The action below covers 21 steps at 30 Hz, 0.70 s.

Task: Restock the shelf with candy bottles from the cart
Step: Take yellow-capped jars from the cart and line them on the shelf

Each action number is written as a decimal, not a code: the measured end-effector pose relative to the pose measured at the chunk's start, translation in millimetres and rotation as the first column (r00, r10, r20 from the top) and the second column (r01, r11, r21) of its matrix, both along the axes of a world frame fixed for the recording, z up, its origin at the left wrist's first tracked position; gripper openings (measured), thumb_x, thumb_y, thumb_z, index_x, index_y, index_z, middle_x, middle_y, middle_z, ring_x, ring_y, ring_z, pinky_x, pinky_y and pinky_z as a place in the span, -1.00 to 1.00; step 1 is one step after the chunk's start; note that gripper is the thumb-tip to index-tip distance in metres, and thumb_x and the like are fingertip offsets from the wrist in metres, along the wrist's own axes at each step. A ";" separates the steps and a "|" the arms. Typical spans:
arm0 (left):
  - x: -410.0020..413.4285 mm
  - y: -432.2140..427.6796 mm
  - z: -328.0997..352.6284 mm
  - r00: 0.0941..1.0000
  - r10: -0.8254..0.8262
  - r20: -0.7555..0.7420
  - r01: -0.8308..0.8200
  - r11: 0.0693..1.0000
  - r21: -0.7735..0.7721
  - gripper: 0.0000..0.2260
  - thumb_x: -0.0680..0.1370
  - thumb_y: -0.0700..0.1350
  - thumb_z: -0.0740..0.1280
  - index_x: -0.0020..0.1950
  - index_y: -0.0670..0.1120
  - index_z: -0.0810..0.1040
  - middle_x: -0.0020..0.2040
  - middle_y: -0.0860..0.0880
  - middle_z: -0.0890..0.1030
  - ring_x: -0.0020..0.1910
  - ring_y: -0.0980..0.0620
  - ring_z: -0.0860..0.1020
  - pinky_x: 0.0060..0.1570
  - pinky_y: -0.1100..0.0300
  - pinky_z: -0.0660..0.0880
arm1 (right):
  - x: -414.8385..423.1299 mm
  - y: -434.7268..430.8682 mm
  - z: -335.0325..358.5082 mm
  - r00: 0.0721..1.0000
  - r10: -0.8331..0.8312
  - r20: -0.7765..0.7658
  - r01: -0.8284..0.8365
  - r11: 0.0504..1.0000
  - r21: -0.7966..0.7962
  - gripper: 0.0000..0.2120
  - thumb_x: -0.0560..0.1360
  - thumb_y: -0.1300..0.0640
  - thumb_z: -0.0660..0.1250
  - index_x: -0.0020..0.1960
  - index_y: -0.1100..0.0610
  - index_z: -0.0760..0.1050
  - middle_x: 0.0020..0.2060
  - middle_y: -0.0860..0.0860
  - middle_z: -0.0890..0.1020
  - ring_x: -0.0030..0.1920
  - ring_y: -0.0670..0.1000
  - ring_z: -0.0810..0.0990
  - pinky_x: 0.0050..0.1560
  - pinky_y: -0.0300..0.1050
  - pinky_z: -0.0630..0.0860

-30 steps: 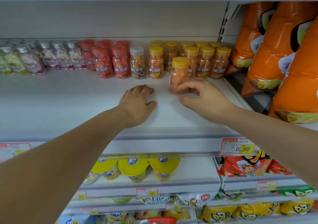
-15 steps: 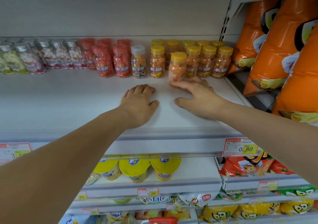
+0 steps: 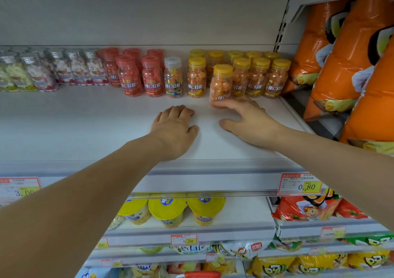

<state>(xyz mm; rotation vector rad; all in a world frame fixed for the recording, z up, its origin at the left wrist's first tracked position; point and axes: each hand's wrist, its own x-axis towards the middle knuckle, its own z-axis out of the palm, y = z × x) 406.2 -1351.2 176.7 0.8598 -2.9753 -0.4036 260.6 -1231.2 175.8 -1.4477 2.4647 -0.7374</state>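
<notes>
A yellow-capped bottle of orange candy stands upright on the white shelf, just in front of the row of matching yellow-capped bottles. The fingertips of my right hand touch the base of this bottle, and the thumb lies apart on the shelf. To its left my left hand rests palm down on the shelf, holding nothing, its fingers bent at the knuckles. Along the back, red-capped bottles and one white-capped bottle stand to the left. No cart is in view.
Silver-capped bottles fill the back left. Large orange snack bags stand in the bay to the right. Bare shelf stretches in front of the rows at left. Yellow-lidded tubs and snack packets sit on the shelves below.
My right hand has slid the yellow-capped bottle back towards the row of like bottles; its thumb has come off the bottle. My left hand has stayed in place.
</notes>
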 end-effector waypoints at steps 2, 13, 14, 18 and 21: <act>-1.0 0.8 0.0 1.000 0.000 0.005 0.000 1.000 -0.005 -0.55 0.67 0.03 0.04 0.56 -0.02 0.09 0.57 -0.03 0.07 0.54 -0.06 0.01 0.51 0.06 -0.05 | 1.3 -2.2 0.3 0.999 0.002 -0.044 0.000 0.999 0.045 -0.51 0.57 -0.04 0.26 0.47 -0.19 0.26 0.45 0.01 0.24 0.47 0.10 0.12 0.44 -0.01 0.00; 0.7 2.4 0.8 1.000 0.002 0.020 -0.001 1.000 -0.011 -0.55 0.67 0.03 0.01 0.56 -0.02 0.07 0.57 -0.02 0.03 0.54 -0.04 -0.01 0.51 0.07 -0.08 | -4.9 -32.9 0.5 0.982 -0.082 -0.169 0.110 0.981 0.161 -0.44 0.57 -0.27 0.11 0.52 -0.27 0.03 0.46 0.08 0.18 0.50 0.16 0.02 0.43 0.08 0.00; 0.5 2.3 0.8 1.000 0.001 0.021 -0.001 1.000 -0.012 -0.55 0.68 0.03 0.01 0.56 -0.02 0.07 0.57 -0.02 0.03 0.54 -0.04 -0.01 0.51 0.07 -0.08 | -5.8 -33.6 -0.3 0.982 -0.080 -0.174 0.109 0.980 0.164 -0.43 0.57 -0.27 0.11 0.53 -0.26 0.01 0.46 0.08 0.18 0.50 0.16 0.03 0.43 0.08 0.00; 0.1 2.2 0.9 1.000 -0.002 0.019 0.003 1.000 -0.020 -0.55 0.68 0.03 0.01 0.56 -0.03 0.06 0.57 -0.02 0.04 0.54 -0.04 -0.01 0.51 0.07 -0.07 | -8.4 -36.0 -5.3 0.970 -0.073 -0.234 0.120 0.973 0.195 -0.40 0.57 -0.29 0.05 0.55 -0.24 -0.07 0.46 0.07 0.18 0.48 0.15 0.05 0.42 0.06 0.02; 0.5 2.6 0.9 1.000 -0.004 0.017 0.004 1.000 -0.022 -0.55 0.68 0.03 0.01 0.56 -0.03 0.07 0.57 -0.03 0.04 0.54 -0.05 0.00 0.50 0.07 -0.07 | -9.9 -35.9 -7.6 0.963 -0.073 -0.260 0.128 0.972 0.200 -0.40 0.58 -0.30 0.02 0.55 -0.23 -0.08 0.46 0.07 0.16 0.48 0.15 0.05 0.41 0.06 0.03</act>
